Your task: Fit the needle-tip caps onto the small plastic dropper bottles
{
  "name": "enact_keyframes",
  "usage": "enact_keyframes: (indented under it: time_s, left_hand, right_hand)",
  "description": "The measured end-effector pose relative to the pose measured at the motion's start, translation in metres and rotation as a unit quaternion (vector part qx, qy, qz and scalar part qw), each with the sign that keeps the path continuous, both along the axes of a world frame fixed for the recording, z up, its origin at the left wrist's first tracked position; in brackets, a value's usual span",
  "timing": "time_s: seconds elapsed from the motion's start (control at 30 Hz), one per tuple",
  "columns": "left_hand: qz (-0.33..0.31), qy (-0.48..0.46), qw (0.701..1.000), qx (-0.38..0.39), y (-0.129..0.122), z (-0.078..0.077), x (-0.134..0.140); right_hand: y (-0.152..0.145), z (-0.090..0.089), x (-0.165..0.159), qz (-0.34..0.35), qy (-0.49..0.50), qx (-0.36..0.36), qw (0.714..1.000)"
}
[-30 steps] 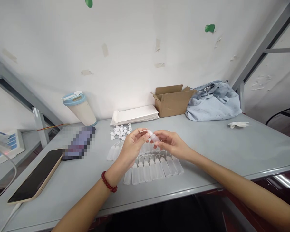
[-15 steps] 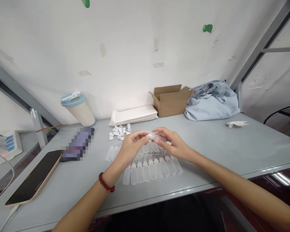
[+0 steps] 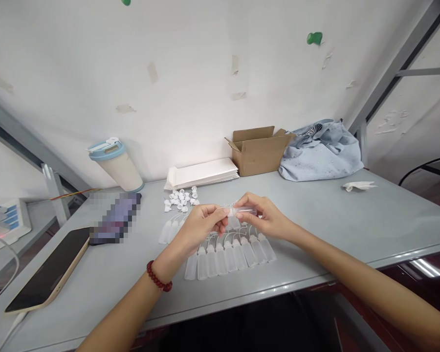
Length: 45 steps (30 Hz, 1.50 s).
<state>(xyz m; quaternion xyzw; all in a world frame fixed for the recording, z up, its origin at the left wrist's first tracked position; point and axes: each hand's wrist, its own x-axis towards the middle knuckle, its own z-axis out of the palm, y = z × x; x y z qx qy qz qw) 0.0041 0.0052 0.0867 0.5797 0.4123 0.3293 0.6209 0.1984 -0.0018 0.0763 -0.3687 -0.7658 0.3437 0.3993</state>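
A small translucent plastic bottle (image 3: 246,210) lies sideways between my two hands, above the table. My right hand (image 3: 266,215) grips its body between thumb and fingers. The thumb and fingers of my left hand (image 3: 207,220) pinch the white cap end, which they partly hide. Under and in front of my hands lie several similar bottles (image 3: 220,259) in a row, each with a thin curved strip at its neck. More bottles (image 3: 165,231) lie to the left, partly behind my left hand. A pile of small white caps (image 3: 181,198) sits beyond it.
White flat packets (image 3: 205,172) are stacked by the wall, beside an open cardboard box (image 3: 260,156) and a light-blue cloth bag (image 3: 320,154). A tumbler (image 3: 117,166) and a phone (image 3: 49,269) are on the left. Crumpled tissue (image 3: 358,186) lies at right.
My left hand's fingers have closed in around the cap end and curled under it. The bottle stays in my right hand. The view has shifted slightly.
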Motion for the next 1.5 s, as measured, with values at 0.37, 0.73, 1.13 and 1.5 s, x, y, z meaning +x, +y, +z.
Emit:
enact_keyframes:
  time_s: [0.37, 0.73, 1.13, 1.5]
  left_hand:
    - [-0.002, 0.028, 0.997, 0.07, -0.008, 0.007, 0.002]
    - [-0.031, 0.033, 0.995, 0.087, -0.005, -0.002, 0.001]
    - [-0.091, 0.019, 0.995, -0.025, -0.006, -0.001, 0.001]
    - [0.002, 0.063, 0.987, 0.151, -0.014, 0.0, 0.003]
  right_hand:
    - [0.004, -0.003, 0.004, 0.088, 0.086, -0.17, 0.978]
    - [0.003, -0.002, 0.003, 0.086, 0.101, -0.212, 0.968]
    - [-0.001, 0.006, 0.009, 0.109, 0.024, -0.16, 0.981]
    - [0.002, 0.005, 0.005, 0.081, 0.093, -0.248, 0.961]
